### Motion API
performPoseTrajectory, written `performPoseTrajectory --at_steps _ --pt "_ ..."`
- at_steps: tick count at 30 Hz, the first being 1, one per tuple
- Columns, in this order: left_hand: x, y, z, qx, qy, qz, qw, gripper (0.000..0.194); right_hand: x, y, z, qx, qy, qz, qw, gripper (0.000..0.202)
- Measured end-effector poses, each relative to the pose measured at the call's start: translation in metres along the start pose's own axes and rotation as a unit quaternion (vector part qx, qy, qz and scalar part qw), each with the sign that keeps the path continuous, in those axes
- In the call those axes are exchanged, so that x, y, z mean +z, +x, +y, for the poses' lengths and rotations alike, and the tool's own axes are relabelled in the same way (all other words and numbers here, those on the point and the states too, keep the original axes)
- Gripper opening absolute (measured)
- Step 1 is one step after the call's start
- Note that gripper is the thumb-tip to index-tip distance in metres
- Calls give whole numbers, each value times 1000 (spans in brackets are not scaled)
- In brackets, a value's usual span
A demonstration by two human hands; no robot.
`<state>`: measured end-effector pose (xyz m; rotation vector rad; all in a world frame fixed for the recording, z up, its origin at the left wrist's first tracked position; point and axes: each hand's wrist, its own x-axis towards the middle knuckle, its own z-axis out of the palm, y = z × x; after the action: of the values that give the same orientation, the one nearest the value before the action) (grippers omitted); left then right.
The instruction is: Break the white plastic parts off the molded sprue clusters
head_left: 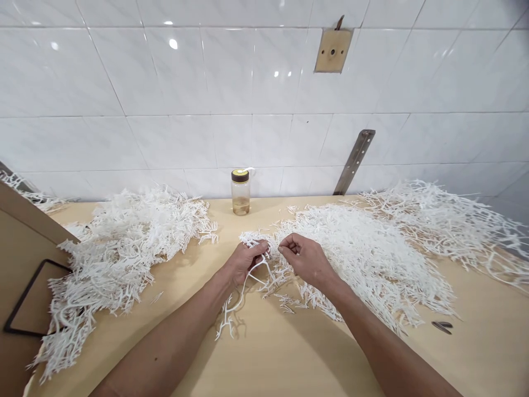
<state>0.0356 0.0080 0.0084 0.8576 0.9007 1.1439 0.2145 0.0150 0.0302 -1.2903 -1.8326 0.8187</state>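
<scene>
My left hand [245,261] is closed on a white branching plastic stem [243,290]. Its thin forked twigs hang below the fingers and more of them stick out above the thumb. My right hand [303,257] is just to the right, thumb and forefinger pinched together near the stem's upper twigs. Whatever sits between those fingertips is too small to make out. Beneath and beyond my right hand spreads a large heap of small white twig pieces [363,253]. A few loose bits lie on the tabletop [248,364] around it.
Another white twig pile [124,237] covers the left side, against a brown board with a black metal handle [28,286]. Longer branched stems [450,220] lie at the far right. A lidded bottle [240,193] stands by the tiled wall. Small dark pieces [442,327] rest near the right.
</scene>
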Motion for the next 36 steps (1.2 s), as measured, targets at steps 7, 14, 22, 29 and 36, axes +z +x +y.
performPoseTrajectory --at_steps 7,14,22,29,36 --pt "-2 2 -9 15 33 -28 999 41 -3 -1 -9 35 15 -38 999 27" --pt "3 -2 -3 22 63 -47 997 41 -5 -3 -13 40 18 -60 997 23" --pt "1 -2 -2 3 22 -67 998 43 -5 1 -3 66 136 -100 983 26" --pt "-1 -3 -2 -27 -12 -85 996 44 -5 3 3 71 184 -120 973 34" --pt "-4 0 -6 -30 -13 -90 995 41 -3 2 4 41 124 -95 987 28"
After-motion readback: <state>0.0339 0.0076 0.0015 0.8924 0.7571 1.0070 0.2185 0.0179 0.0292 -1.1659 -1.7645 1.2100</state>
